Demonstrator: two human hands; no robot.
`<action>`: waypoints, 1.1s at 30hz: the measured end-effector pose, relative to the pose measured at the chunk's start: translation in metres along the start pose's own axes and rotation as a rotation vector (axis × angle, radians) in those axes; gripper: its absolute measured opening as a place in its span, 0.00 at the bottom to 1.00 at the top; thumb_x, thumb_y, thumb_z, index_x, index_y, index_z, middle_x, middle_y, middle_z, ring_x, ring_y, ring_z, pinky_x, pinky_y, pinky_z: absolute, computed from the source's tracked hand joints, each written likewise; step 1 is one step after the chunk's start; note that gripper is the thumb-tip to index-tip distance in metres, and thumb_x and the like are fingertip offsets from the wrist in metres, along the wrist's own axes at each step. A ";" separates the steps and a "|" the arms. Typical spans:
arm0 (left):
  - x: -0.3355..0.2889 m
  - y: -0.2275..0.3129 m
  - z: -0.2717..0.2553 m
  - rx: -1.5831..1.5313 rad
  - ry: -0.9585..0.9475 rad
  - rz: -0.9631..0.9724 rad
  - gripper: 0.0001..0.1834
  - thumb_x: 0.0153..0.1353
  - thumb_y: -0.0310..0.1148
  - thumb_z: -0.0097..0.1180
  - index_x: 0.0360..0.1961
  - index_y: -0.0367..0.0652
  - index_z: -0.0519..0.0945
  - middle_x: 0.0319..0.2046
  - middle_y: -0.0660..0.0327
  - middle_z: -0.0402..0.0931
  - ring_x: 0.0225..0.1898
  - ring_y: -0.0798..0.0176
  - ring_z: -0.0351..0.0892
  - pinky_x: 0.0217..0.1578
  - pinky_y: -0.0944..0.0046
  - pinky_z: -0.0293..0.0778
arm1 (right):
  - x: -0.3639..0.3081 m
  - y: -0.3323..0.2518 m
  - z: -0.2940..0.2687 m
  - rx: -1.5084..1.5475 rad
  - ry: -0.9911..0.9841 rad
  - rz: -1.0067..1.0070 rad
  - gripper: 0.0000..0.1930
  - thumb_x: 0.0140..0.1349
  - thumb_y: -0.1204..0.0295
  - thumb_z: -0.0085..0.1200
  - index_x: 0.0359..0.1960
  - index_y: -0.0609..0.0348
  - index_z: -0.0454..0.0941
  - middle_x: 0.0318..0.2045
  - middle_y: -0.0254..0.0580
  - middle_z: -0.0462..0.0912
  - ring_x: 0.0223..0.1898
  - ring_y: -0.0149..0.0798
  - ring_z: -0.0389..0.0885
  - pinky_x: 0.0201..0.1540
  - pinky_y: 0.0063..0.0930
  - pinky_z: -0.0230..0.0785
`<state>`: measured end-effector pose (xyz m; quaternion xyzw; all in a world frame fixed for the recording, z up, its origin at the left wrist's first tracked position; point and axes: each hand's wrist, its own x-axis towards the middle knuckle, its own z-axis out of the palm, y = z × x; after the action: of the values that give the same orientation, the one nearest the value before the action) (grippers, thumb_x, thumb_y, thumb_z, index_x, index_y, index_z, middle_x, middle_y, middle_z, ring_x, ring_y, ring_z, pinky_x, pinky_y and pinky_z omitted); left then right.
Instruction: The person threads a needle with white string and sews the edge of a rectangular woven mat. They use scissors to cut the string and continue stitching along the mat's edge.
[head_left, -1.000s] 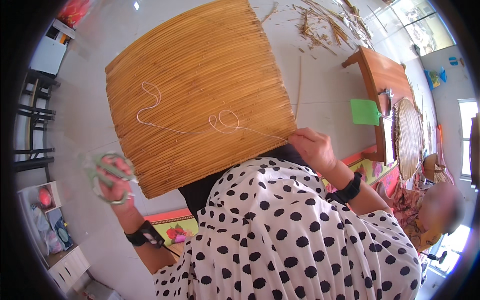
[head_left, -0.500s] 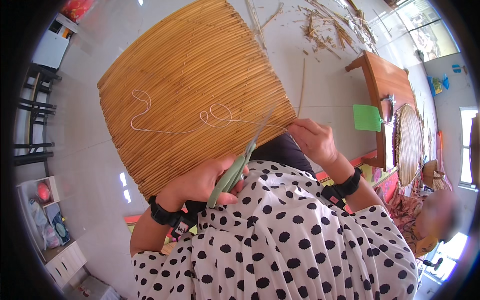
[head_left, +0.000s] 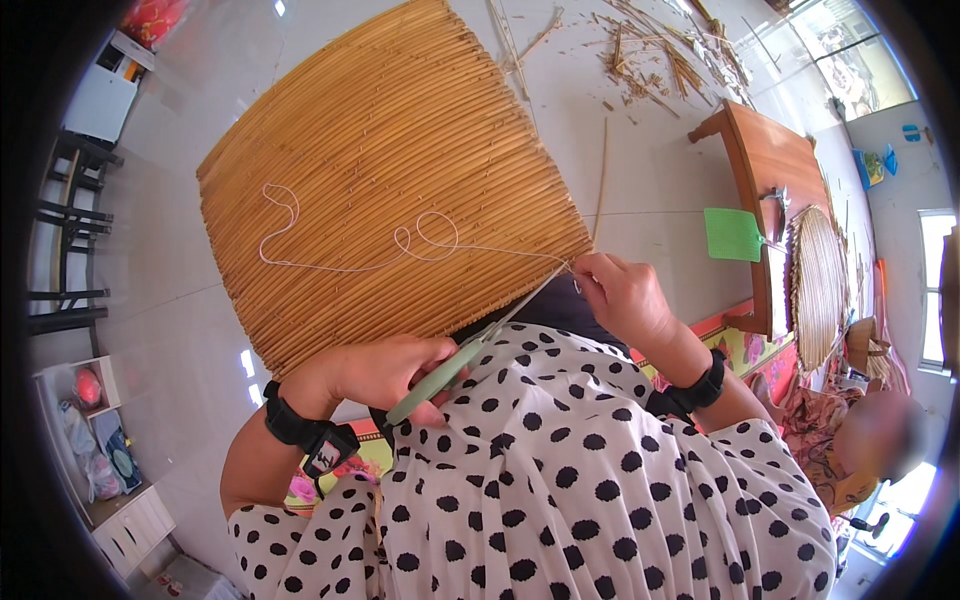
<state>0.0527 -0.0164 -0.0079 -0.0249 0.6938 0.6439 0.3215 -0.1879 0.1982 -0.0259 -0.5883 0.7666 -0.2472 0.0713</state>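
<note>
A large mat of tan reed stalks [head_left: 360, 130], laid side by side, rests at my lap and reaches away from me. Loose white thread [head_left: 345, 269] curls across it and runs to the mat's near right corner. There my right hand [head_left: 625, 293] pinches the thread's end between thumb and finger. In my left hand [head_left: 393, 372], fingers wrapped round the handles, is a pair of scissors [head_left: 440, 380] with pale green grips. Its narrow blades point up to the right, the tip beside the thread near my right fingertips. Whether the blades touch the thread I cannot tell.
Reed scraps [head_left: 650, 65] litter the floor at the far right. A wooden table [head_left: 770, 150] stands right, with a green fly swatter [head_left: 733, 234] at its edge and a round reed mat [head_left: 818, 285] beside it. Another person [head_left: 830, 445] sits at the lower right. Black stools [head_left: 75, 220] stand left.
The scissors have swung lower and their tip has come close to my right fingertips. My left hand has moved down and left. The thread's loops have shifted slightly left.
</note>
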 end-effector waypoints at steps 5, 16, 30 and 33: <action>-0.002 0.003 -0.001 -0.045 0.032 -0.037 0.30 0.45 0.39 0.70 0.48 0.36 0.74 0.32 0.61 0.80 0.33 0.65 0.79 0.37 0.64 0.76 | -0.004 -0.003 0.000 0.113 0.025 0.097 0.04 0.58 0.75 0.58 0.34 0.58 0.77 0.25 0.43 0.81 0.23 0.46 0.81 0.28 0.35 0.74; -0.004 0.004 -0.004 -0.159 0.063 -0.028 0.32 0.45 0.37 0.70 0.50 0.36 0.72 0.31 0.60 0.80 0.33 0.65 0.79 0.37 0.65 0.76 | -0.005 -0.002 -0.001 0.891 -0.088 0.890 0.15 0.63 0.64 0.56 0.44 0.62 0.75 0.37 0.45 0.84 0.27 0.34 0.85 0.27 0.27 0.74; 0.000 0.005 -0.004 -0.007 0.022 -0.036 0.29 0.47 0.32 0.70 0.49 0.35 0.72 0.32 0.60 0.79 0.33 0.66 0.79 0.36 0.66 0.76 | -0.008 0.008 0.012 1.552 -0.223 1.137 0.15 0.66 0.60 0.56 0.37 0.62 0.78 0.31 0.43 0.83 0.31 0.39 0.85 0.36 0.28 0.80; 0.002 0.004 -0.004 0.020 0.000 -0.053 0.27 0.46 0.33 0.71 0.47 0.36 0.73 0.32 0.61 0.79 0.33 0.67 0.78 0.36 0.66 0.76 | -0.013 0.013 0.014 1.567 -0.223 1.112 0.11 0.65 0.65 0.58 0.34 0.62 0.79 0.27 0.37 0.82 0.26 0.34 0.82 0.32 0.25 0.78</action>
<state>0.0480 -0.0191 -0.0056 -0.0399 0.6993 0.6282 0.3388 -0.1893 0.2084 -0.0467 0.0531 0.5419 -0.5619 0.6227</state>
